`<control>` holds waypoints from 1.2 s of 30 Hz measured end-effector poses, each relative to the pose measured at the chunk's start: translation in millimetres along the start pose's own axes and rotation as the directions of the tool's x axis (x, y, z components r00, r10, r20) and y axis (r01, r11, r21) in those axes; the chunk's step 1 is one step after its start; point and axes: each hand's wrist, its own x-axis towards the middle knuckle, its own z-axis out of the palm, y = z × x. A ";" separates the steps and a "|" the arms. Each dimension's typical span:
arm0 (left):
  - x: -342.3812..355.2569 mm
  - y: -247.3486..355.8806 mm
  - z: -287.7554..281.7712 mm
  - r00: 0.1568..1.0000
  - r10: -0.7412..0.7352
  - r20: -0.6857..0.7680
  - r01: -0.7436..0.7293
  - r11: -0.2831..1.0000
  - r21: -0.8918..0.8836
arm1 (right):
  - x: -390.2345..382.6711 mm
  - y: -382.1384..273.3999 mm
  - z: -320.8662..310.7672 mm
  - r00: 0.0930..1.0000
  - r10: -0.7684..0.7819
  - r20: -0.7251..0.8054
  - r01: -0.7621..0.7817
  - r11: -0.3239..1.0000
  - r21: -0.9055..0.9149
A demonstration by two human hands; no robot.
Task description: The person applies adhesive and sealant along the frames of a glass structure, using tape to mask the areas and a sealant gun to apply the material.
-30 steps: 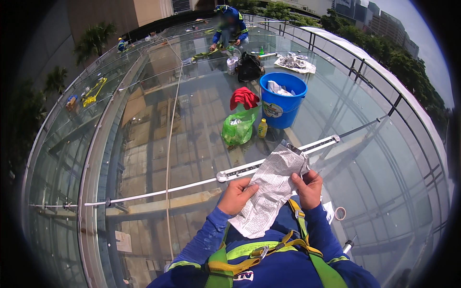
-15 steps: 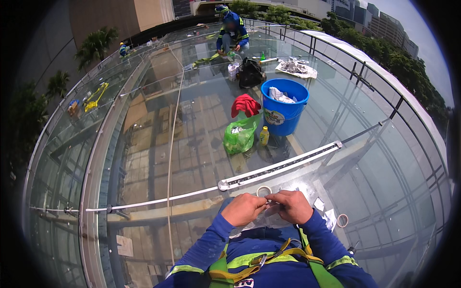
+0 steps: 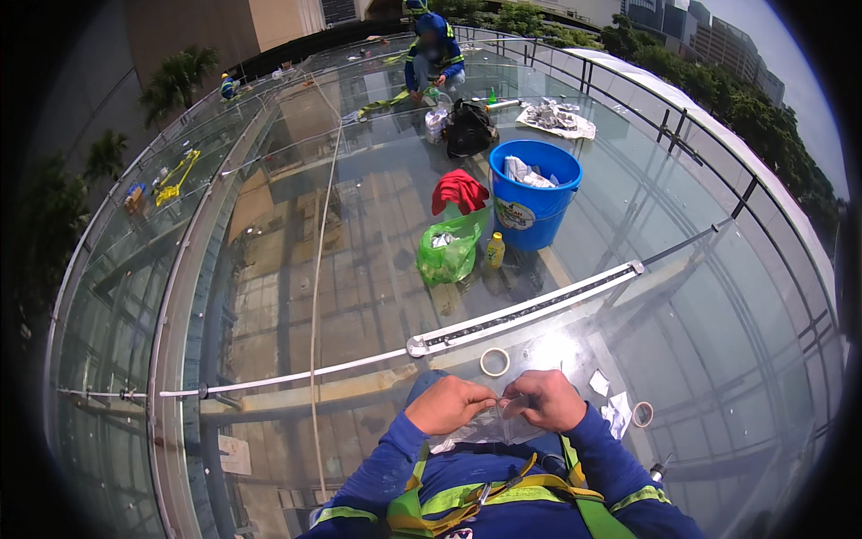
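Observation:
My left hand and my right hand meet in front of my lap, fingertips pinched and nearly touching. Whatever lies between them is too small to make out. A thin, see-through plastic piece shows just below the hands; whether the fingers grip it I cannot tell. Just beyond them a cream tape roll lies flat on the glass. To the right of my right hand are crumpled white paper scraps and a smaller tape ring.
A long white-edged strip crosses the glass ahead. Past it stand a blue bucket of rags, a yellow bottle, a green plastic bag and a red cloth. A rope runs along the left. Co-workers crouch farther off.
My hands have come slightly nearer to me and a little apart, both still pinched. The cream tape roll now shows whole, beyond them.

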 end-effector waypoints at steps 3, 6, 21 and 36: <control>2.6 -9.0 -1.0 1.000 -0.019 -0.008 0.017 0.982 -0.189 | 4.8 -5.5 -2.2 1.000 0.000 -0.028 0.004 0.989 0.145; -4.1 -20.6 1.2 0.997 -0.038 -0.074 0.013 0.949 -0.315 | 5.7 -6.6 -4.6 0.998 0.007 -0.057 0.007 0.971 0.239; -22.1 -62.9 -48.0 0.675 -0.368 -0.640 0.015 0.874 -0.486 | 25.3 25.5 -60.9 0.883 0.228 -0.410 -0.210 0.974 0.089; 3.2 -280.3 141.7 0.554 -0.789 -0.267 0.243 0.459 -0.854 | 276.9 298.0 -198.8 0.351 0.579 -0.736 0.082 0.764 0.640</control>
